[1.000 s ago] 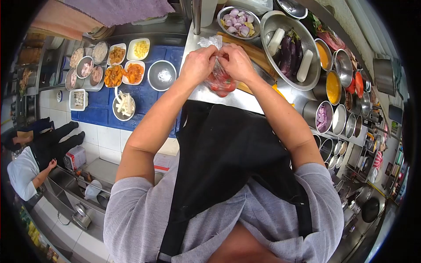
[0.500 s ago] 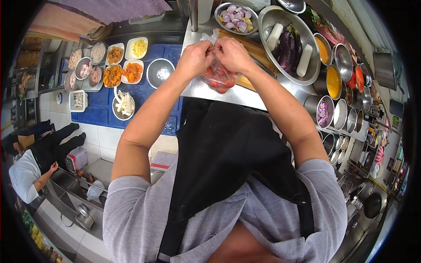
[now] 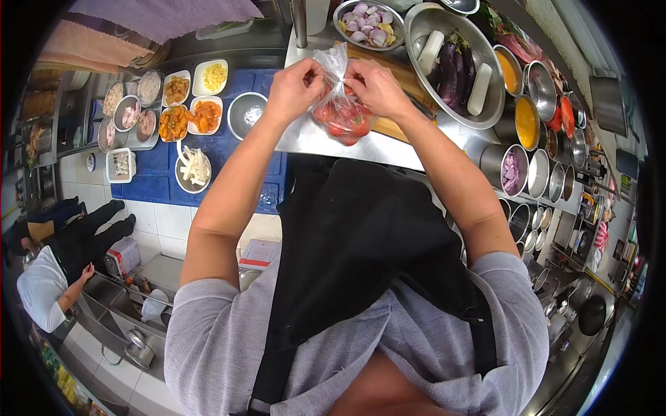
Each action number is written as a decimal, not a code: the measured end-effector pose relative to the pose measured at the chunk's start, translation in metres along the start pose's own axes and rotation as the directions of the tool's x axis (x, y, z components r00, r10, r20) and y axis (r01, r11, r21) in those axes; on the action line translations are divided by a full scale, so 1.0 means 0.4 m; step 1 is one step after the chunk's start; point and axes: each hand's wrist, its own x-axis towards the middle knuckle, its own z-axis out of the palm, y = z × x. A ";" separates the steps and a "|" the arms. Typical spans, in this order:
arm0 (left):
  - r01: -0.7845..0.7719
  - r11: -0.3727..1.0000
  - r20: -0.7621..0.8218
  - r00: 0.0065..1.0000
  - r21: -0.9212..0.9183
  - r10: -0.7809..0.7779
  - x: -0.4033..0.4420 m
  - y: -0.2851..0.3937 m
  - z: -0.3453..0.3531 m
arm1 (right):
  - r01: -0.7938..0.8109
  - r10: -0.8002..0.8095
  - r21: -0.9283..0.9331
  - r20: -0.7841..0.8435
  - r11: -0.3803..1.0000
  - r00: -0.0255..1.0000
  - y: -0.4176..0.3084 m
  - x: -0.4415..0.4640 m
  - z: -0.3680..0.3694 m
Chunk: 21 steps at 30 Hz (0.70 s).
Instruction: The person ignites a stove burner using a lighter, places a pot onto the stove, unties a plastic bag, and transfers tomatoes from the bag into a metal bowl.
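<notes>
A clear plastic bag (image 3: 342,119) with red pieces inside rests on the steel counter (image 3: 305,136), its gathered neck pointing away from me. My left hand (image 3: 297,89) pinches the plastic on the left side of the neck. On the right side, my right hand (image 3: 375,86) has its fingers closed on the bag's neck as well. Behind my right hand lies a wooden board (image 3: 409,82), partly covered by my arm.
A large colander (image 3: 496,97) with eggplants and white radishes stands right of the board, near a bowl of onions (image 3: 366,26). Bowls of food and an empty metal bowl (image 3: 248,115) sit on the blue surface (image 3: 154,161). Another person (image 3: 47,288) stands at far left.
My hands have moved apart to either side of the bag's neck, and more of the gathered plastic shows between them. The view has shifted slightly.
</notes>
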 end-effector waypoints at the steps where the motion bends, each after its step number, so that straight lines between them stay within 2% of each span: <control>1: -0.092 0.996 -0.006 0.996 0.016 0.092 -0.004 0.013 0.005 | 0.004 -0.004 0.028 0.005 1.000 1.000 -0.002 0.000 0.000; 2: -0.184 0.982 -0.011 0.983 0.032 0.184 -0.005 0.022 0.013 | 0.007 -0.008 0.055 0.010 0.998 1.000 -0.003 0.000 0.001; 3: -0.183 0.983 -0.012 0.983 0.032 0.183 -0.005 0.025 0.024 | 0.007 -0.008 0.055 0.012 0.998 1.000 -0.004 0.001 0.005; 5: -0.301 0.951 -0.027 0.952 0.075 0.304 -0.007 0.023 0.041 | 0.020 -0.017 0.064 -0.041 0.998 0.999 -0.011 0.007 0.013; 9: -0.297 0.948 -0.049 0.952 0.115 0.304 0.000 0.009 0.048 | -0.030 0.031 0.097 -0.014 0.995 0.999 -0.017 0.009 0.008; 18: -0.321 0.934 0.058 0.947 0.154 0.316 0.018 0.013 0.034 | -0.047 0.047 0.089 0.001 0.995 0.999 -0.029 0.024 0.008; 21: -0.286 0.945 0.083 0.958 0.160 0.276 0.020 0.009 0.039 | -0.071 0.069 0.084 0.021 0.994 0.997 -0.031 0.026 0.003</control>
